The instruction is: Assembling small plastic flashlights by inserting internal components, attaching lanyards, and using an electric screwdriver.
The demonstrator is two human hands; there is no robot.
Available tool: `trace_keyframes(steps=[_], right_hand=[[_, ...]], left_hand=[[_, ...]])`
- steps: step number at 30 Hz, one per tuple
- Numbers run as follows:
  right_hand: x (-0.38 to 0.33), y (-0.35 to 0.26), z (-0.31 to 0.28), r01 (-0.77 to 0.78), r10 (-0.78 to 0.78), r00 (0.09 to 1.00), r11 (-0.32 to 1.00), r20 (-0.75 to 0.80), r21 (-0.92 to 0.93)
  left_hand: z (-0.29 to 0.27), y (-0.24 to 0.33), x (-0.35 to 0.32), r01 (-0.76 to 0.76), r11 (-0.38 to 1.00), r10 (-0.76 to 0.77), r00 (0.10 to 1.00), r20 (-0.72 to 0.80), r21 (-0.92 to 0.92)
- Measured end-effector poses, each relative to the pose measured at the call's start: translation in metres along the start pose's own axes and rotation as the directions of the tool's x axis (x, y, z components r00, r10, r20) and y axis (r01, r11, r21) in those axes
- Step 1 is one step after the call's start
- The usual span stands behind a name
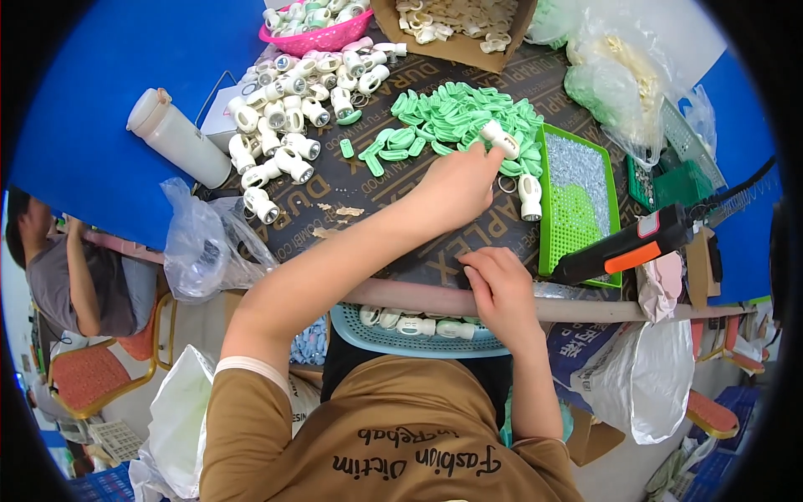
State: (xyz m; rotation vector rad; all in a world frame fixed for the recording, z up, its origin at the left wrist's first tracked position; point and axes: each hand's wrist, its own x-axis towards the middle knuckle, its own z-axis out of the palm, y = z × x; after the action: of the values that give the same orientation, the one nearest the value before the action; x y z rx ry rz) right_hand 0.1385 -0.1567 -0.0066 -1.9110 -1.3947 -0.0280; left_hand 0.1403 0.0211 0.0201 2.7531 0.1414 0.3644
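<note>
My left hand (pixel 457 191) reaches across the table to the right. Its fingertips are closed on a small white flashlight (pixel 499 138) over the right side of a heap of light green plastic pieces (pixel 468 117). Another white flashlight (pixel 529 197) with a metal ring lies just right of that hand, beside a green tray (pixel 545 226) with grey-blue small parts. Near the table's front edge is my right hand (pixel 506 293), its fingers loosely bent and apart, with nothing visible between them. Below it, a blue basket (pixel 360 337) with white flashlights rests at my lap.
Many white flashlights (pixel 288 109) lie heaped at the left, by a white bottle (pixel 180 138). Behind stand a pink basket (pixel 322 40) and a cardboard box (pixel 456 55). A black-and-orange power tool (pixel 627 251) overhangs the tray. Another person (pixel 79 268) sits far left.
</note>
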Motion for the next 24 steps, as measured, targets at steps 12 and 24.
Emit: trace_keyframes(steps=[12,24], right_hand=[[0.073,0.022,-0.003,-0.029,-0.070,0.967,0.925,-0.244,-0.379],[0.093,0.053,0.011,-0.116,0.089,0.993,0.749,-0.074,-0.652]], left_hand=[[-0.024,0.006,-0.081,-0.207,0.978,0.203,0.970,0.131,0.016],[-0.033,-0.020,-0.105,-0.128,0.952,0.115,0.991,-0.064,-0.278]])
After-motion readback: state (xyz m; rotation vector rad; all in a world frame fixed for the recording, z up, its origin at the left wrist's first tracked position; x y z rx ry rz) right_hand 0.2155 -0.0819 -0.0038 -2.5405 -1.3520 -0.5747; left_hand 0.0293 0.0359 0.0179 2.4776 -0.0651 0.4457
